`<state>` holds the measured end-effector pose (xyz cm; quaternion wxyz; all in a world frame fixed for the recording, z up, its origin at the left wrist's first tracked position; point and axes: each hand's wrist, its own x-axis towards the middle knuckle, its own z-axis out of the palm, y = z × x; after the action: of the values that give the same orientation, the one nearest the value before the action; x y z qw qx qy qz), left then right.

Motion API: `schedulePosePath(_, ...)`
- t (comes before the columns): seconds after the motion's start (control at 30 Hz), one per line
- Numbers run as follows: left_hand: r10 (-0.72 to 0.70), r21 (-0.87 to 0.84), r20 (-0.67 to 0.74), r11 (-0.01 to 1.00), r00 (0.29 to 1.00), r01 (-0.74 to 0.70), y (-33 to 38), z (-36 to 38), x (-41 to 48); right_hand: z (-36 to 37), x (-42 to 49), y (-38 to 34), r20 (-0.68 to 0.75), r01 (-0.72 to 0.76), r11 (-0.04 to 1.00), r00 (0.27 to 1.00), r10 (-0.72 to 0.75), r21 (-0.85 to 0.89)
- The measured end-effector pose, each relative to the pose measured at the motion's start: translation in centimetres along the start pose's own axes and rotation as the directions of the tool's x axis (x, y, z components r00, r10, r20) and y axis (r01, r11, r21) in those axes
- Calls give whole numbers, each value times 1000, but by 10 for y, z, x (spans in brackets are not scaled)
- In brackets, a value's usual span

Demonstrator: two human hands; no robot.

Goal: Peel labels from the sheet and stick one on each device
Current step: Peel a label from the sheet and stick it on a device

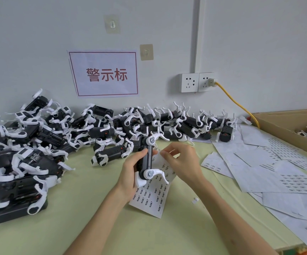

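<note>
**Device in the left hand, label sheet under the right**

The left hand [130, 169] has its fingers [141, 154] curled round a black, bar-shaped plastic device with white curved clips at both ends [147, 159], holding it upright above the middle of the pale green surface [93, 208]. The right hand [181, 161] pinches the top edge of a white paper label sheet printed with rows of small black labels [153, 196], right beside the device; the sheet's lower part lies flat on the surface, partly hidden behind the device and the left wrist.

A big heap of the same black-and-white devices [38, 144] crowds the far edge along the wall and fills the left edge down to the near corner, close to the left forearm. Loose white sheets, some with labels left on them [278, 172], overlap across the right side. A brown cardboard box [281, 124] stands at the far right corner with more devices inside. A small white scrap [195, 200] lies just right of the label sheet.

On the wall hang a white sign with red characters [103, 74] and a white double socket [197, 82] with a yellow cable [235, 102] running down behind the box.
</note>
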<state>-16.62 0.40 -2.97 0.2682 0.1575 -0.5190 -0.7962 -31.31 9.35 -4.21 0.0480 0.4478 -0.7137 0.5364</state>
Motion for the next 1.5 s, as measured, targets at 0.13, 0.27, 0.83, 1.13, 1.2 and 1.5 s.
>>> schedulePosePath(0.13,7,-4,16,1000,1000,-7,1,0,-1,0,0,0,-3,-2,1000,1000,2,12)
schedulePosePath(0.27,5,18,4,1000,1000,-5,1,-1,-1,0,0,-1,10,-14,1000,1000,14,0)
schedulePosePath(0.83,-18,-15,-6,1000,1000,18,2,-5,-1,-2,1,-2,53,39,999,998,-41,37)
schedulePosePath(1.13,5,-43,-23,999,1000,-6,1,-3,1,-2,0,-4,21,12,1000,1000,-12,4)
schedulePosePath(1.2,11,-40,-35,999,999,-13,1,-3,2,-2,0,-4,17,4,1000,1000,-4,-5)
schedulePosePath(1.5,1,19,-55,1000,999,0,-2,-4,4,-3,1,-5,-35,-28,999,999,29,44)
